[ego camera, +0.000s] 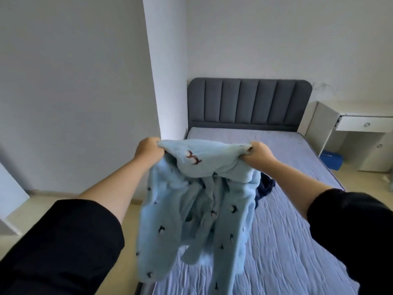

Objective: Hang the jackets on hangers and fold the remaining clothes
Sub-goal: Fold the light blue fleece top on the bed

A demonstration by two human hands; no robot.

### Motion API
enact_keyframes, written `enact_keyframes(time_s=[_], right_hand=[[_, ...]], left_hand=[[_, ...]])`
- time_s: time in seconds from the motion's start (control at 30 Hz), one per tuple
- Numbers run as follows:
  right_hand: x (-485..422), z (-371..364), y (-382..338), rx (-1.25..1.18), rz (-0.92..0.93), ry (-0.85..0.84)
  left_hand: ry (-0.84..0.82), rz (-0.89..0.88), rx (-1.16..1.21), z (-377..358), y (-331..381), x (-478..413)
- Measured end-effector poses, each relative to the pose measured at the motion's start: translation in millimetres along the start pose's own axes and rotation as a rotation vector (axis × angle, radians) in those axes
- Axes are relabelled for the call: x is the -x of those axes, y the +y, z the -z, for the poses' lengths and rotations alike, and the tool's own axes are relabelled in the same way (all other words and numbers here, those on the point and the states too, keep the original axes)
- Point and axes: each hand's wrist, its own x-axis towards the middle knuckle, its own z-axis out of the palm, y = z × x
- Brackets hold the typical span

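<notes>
Pale blue fleece jacket [191, 209] is hanging in the air above the near left part of the bed [287, 231], being held up by its top edge between a person's two hands. The left hand [148, 151] is clenching one end of the bunched upper edge, fingers curled tightly into the fabric. The right hand [258, 154] is gripping the other end in the same way, with the cloth stretching across between them. Both hands are reaching out at about the same height toward the head of the bed, the forearms bare and black sleeves [63, 241] covering the upper arms. The folded-over top portion, bearing a reddish-brown stitched mark, is sagging forward between the fists. The body of the jacket is drooping below it with its button front facing the camera and small dark motifs scattered across the pile. Its hem and one sleeve are dangling over the bed's near edge; whether they are touching the mattress cannot be told. A dark navy garment [265, 186] is lying crumpled on the bed's blue-grey sheet, partly hidden behind the jacket on the right hand's side. A grey padded headboard [248, 101] is standing at the far end of the bed, and a white desk [361, 122] with a drawer is sitting beyond the bed's right side, with a blue box [331, 159] resting on the floor beneath it. A white wall column [168, 71] is rising at the bed's far left corner.
</notes>
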Motion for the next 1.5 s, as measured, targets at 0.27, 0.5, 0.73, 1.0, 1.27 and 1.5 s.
enact_keyframes(time_s=[0.27,0.5,0.73,1.0,1.27,1.5], right_hand=[[8.1,1.6,-28.1,-0.266,-0.003,0.085],[31.7,8.8,-69.9,-0.465,0.094,-0.015],[36.6,28.8,-52.1,-0.284,0.179,-0.014],[38.5,40.9,-8.1,0.343,0.147,-0.344],[29.2,40.0,6.1,0.271,-0.033,-0.223],[24.6,23.4,5.9,0.041,-0.062,-0.131]], left_hand=[[-0.350,0.042,0.176,2.9,-11.0,-0.5],[-0.684,-0.119,0.425,-38.5,8.4,37.1],[-0.406,-0.291,0.030,-74.7,20.9,42.5],[-0.203,-0.335,-0.049,-32.0,23.1,13.9],[-0.259,-0.164,0.316,-38.6,41.2,15.3],[-0.447,-0.301,-0.122,-17.3,38.3,11.6]])
